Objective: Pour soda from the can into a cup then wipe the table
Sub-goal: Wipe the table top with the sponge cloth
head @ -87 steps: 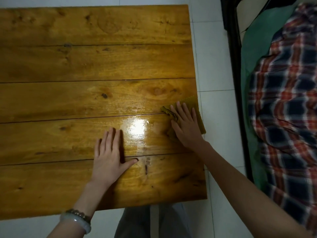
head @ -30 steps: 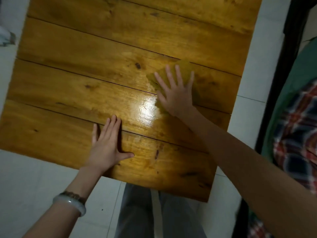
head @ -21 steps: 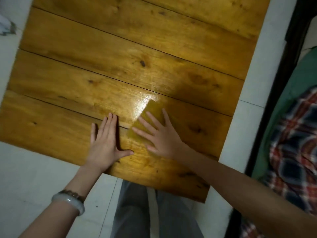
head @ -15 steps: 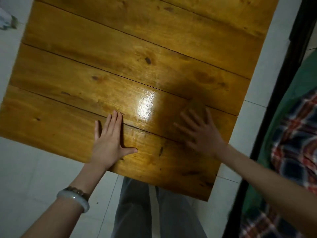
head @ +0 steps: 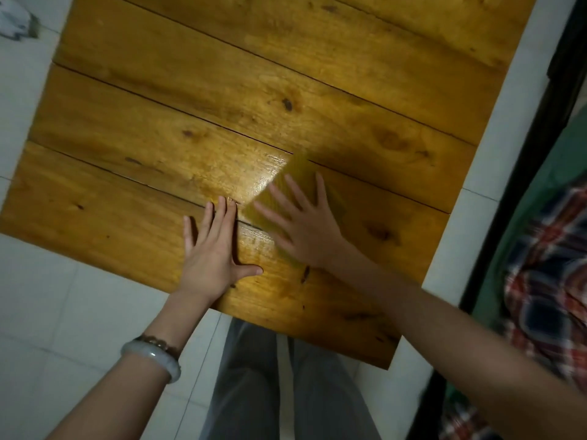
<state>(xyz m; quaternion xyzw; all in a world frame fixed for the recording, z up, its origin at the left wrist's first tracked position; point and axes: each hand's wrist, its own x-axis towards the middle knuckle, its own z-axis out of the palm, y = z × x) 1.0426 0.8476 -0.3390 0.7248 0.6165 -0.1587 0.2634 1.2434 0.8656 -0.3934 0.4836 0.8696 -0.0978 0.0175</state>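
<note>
A yellow-green cloth (head: 293, 176) lies flat on the wooden plank table (head: 222, 90), near its front edge. My right hand (head: 305, 230) presses down on the cloth with fingers spread and straight; the hand is blurred by motion. My left hand (head: 212, 252) rests flat on the table just left of the cloth, fingers straight and thumb out, with a pale bangle on the wrist. A glossy wet-looking patch (head: 254, 182) shines on the wood beside the cloth. No can and no cup are in view.
White tiled floor (head: 47, 312) surrounds the table. A dark bed frame (head: 521, 192) with green sheet and plaid fabric (head: 549, 265) runs along the right. My grey-trousered legs (head: 279, 385) stand at the table's front edge. Crumpled white material (head: 16, 20) lies at top left.
My right hand has slid the cloth back left across the table toward my left hand, after sweeping right half a second ago. My left hand has stayed flat in place.
</note>
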